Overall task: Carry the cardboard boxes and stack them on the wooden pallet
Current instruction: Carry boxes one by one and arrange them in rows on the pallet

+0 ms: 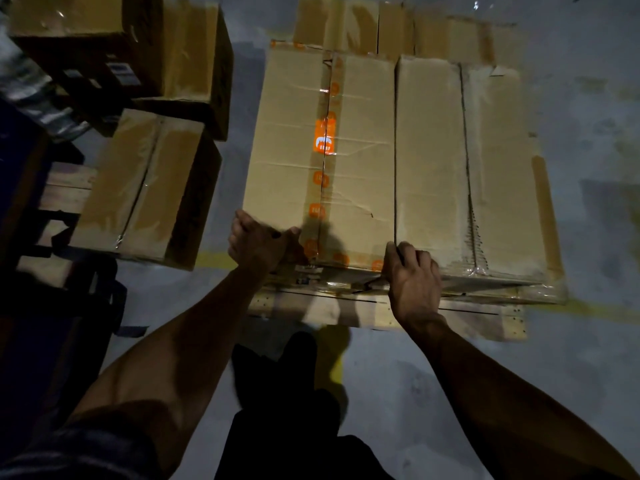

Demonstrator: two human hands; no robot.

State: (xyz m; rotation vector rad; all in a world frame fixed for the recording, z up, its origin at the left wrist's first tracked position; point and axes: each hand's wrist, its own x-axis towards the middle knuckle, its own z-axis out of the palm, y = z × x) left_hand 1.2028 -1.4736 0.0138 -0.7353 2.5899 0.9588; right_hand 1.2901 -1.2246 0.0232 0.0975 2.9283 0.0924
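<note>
A box with orange tape (322, 161) is seen lying on the wooden pallet (381, 315), its near edge gripped at both corners. The left hand (258, 245) is curled round the near left corner, thumb laid on the top face. The right hand (414, 278) is clamped on the near right corner, fingers hooked over the edge just where the neighbouring box (467, 168) touches. More boxes (398, 32) are noted behind these two, further back on the pallet.

Risks, judged from this position:
- The right fingers sit in or at the seam between the two boxes; if the taped box is pushed sideways, they could be pinched
- The near edge of both boxes appears to lie close to the pallet's front board; if the box is drawn toward the person, it could overhang and tip
- The top face is creased and a small tear is visible near the tape; hard pressure there could crush the flap
- The light is poor and a foot (277, 368) stands just before the pallet, so a stumble on its edge is conceivable

Containers: every box in view is closed and taped; contents cannot be told. Three further boxes are recorded at left, a lower one (145, 188) resting partly on a second pallet (65, 188), with two stacked boxes (145, 46) beyond it
</note>
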